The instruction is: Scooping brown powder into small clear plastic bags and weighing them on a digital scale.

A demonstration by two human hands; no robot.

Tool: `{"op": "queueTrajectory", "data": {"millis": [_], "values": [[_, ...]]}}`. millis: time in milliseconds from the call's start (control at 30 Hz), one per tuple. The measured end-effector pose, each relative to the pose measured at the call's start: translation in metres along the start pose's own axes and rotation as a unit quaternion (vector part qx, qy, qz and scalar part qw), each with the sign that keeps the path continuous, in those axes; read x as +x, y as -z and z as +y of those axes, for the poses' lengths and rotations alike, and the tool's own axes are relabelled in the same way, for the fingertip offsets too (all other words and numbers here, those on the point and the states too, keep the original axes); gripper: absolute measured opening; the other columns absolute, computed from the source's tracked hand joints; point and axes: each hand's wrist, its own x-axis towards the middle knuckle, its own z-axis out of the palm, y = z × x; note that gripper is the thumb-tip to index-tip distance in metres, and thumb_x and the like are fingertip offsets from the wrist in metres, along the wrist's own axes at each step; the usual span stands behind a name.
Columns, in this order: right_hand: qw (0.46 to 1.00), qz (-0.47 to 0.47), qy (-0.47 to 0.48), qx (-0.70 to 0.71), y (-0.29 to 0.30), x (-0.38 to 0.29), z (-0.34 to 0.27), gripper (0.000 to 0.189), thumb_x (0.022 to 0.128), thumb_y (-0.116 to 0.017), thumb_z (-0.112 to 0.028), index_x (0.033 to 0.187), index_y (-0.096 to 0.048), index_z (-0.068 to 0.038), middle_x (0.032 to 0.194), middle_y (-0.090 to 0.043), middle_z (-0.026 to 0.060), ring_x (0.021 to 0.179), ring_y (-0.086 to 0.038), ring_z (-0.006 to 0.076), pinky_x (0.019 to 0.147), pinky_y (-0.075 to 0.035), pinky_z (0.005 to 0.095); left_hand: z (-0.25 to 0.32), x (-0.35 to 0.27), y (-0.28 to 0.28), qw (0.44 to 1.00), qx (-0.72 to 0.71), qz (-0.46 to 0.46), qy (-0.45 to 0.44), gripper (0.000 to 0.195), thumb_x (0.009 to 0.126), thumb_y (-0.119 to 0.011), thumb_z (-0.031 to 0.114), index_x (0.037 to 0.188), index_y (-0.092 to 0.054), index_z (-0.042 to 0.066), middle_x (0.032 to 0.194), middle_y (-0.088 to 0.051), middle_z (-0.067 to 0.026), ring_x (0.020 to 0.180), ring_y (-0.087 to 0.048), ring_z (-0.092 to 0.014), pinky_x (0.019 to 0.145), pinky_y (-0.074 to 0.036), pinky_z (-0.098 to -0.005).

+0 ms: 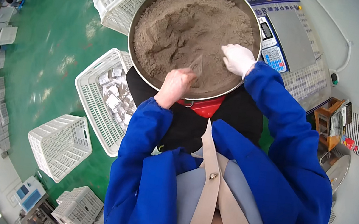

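A wide round metal pan full of grey-brown powder lies before me. Bare, my left hand is over the pan's near left part, its fingers closed on the edge of a small clear plastic bag that rests against the powder. On the right, my right hand wears a white glove; its fingers are curled down at the powder's surface, and whether they hold anything is hidden.
Left of the pan stands a white plastic basket with many small labelled packets. Another white basket is farther left. A stacked crate carries white bags. To the right sits a digital scale with a keypad.
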Motion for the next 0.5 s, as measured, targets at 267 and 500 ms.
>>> {"op": "queueTrajectory", "data": {"millis": [267, 500], "values": [[0.996, 0.036, 0.045, -0.062, 0.077, -0.001, -0.018, 0.021, 0.086, -0.058, -0.019, 0.09, -0.071, -0.003, 0.095, -0.07, 0.0163, 0.091, -0.068, 0.0288, 0.079, -0.055, 0.0397, 0.04, 0.007, 0.022, 0.995, -0.01, -0.013, -0.101, 0.016, 0.076, -0.066, 0.005, 0.092, -0.069, 0.002, 0.085, -0.067, -0.0147, 0.078, -0.066, -0.033, 0.069, -0.054, -0.04], [0.987, 0.059, -0.038, -0.148, 0.096, -0.026, -0.02, 0.016, 0.079, -0.065, -0.015, 0.088, -0.072, -0.004, 0.097, -0.072, 0.0132, 0.1, -0.065, 0.0262, 0.09, -0.049, 0.0384, 0.062, 0.014, 0.037, 0.989, -0.016, -0.023, -0.142, 0.016, 0.077, -0.066, 0.003, 0.092, -0.067, 0.0, 0.092, -0.067, -0.0127, 0.083, -0.066, -0.033, 0.073, -0.054, -0.039]]}}
